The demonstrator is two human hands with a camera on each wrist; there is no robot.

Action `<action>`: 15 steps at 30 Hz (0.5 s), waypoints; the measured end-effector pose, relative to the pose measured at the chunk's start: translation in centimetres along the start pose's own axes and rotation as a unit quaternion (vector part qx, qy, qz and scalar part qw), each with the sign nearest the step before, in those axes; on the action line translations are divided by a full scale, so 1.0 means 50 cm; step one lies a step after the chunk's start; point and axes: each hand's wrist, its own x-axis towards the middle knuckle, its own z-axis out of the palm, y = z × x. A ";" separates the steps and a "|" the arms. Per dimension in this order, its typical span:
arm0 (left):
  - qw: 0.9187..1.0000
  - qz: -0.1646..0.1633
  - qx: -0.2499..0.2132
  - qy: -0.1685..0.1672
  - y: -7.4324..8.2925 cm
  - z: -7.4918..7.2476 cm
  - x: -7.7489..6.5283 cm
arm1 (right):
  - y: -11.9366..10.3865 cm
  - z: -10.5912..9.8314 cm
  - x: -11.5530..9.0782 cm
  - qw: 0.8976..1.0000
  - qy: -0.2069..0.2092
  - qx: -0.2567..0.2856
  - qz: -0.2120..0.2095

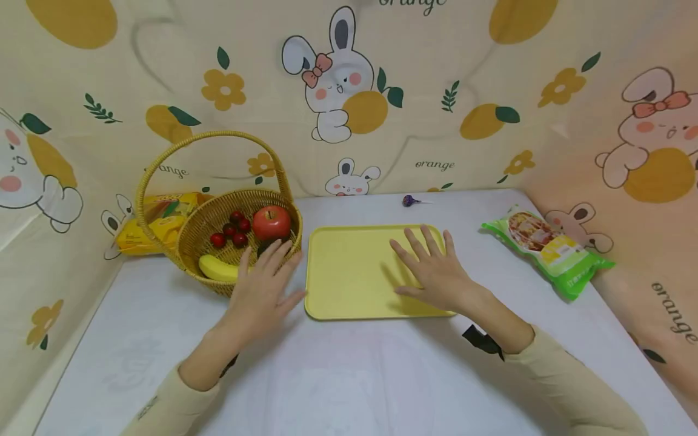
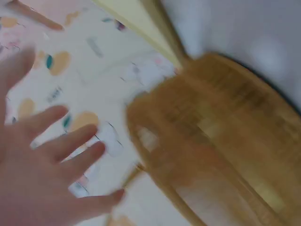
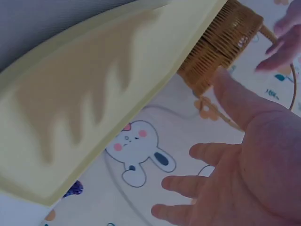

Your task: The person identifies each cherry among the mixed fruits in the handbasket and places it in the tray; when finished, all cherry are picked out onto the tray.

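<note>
Left hand: fingers spread wide, near the front of the basket | Right hand: fingers spread wide, above the yellow tray | Basket: on the white table, left of the tray, with an apple, a banana and little red fruits inside

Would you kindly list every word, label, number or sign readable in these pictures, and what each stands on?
"orange": on the wall cloth, printed several times; one cut by the picture's top edge, one partly behind the basket handle.
Too blurred to read: lettering on the yellow bag and the green bag.
Too small to read: the mark on the left sleeve.
Too faint to read: marks on the table.
</note>
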 end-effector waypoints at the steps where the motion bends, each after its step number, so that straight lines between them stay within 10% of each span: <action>1: 0.999 -0.006 -0.025 0.045 -0.017 -0.008 -0.014 | 0.002 0.002 0.002 1.000 -0.002 0.003 0.000; 4: 0.976 -0.045 -0.101 0.188 -0.079 -0.031 -0.059 | 0.008 0.007 0.008 1.000 -0.011 0.016 0.004; 8: 0.918 -0.178 -0.180 0.304 -0.166 -0.056 -0.115 | 0.019 0.012 0.017 0.999 -0.021 0.032 0.012; 12: 0.853 -0.308 -0.276 0.318 -0.234 -0.062 -0.148 | 0.031 0.017 0.037 0.998 -0.026 0.055 0.006; 15: 0.824 -0.328 -0.364 0.285 -0.267 -0.057 -0.158 | 0.036 0.017 0.068 0.995 -0.022 0.094 -0.014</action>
